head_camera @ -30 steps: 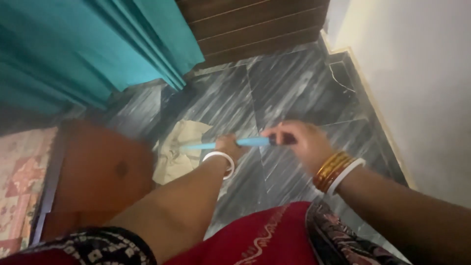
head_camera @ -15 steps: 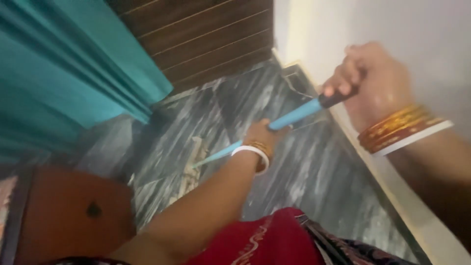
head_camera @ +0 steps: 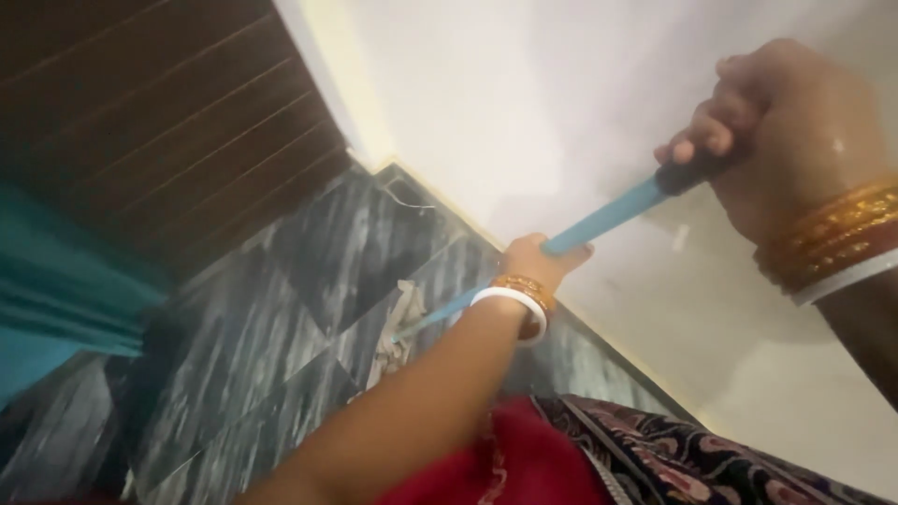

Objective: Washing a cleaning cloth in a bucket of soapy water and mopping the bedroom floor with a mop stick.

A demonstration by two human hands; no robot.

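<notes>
A light blue mop handle (head_camera: 599,223) with a black end grip runs from upper right down to the floor. My right hand (head_camera: 776,131) is closed around the black top end, raised near the white wall. My left hand (head_camera: 538,262) grips the blue shaft lower down, wrist wearing white and gold bangles. At the bottom of the handle a pale cloth mop head (head_camera: 398,332) lies bunched on the dark marbled floor tiles (head_camera: 281,318).
A white wall (head_camera: 543,103) with a pale skirting strip runs along the right. A dark wooden slatted door (head_camera: 150,122) stands at the back left. A teal curtain (head_camera: 56,309) hangs at the left. My red and patterned clothing fills the bottom.
The view has swung right toward the wall. My right hand has lifted the handle's top end up high, and the mop head has slid toward the wall corner.
</notes>
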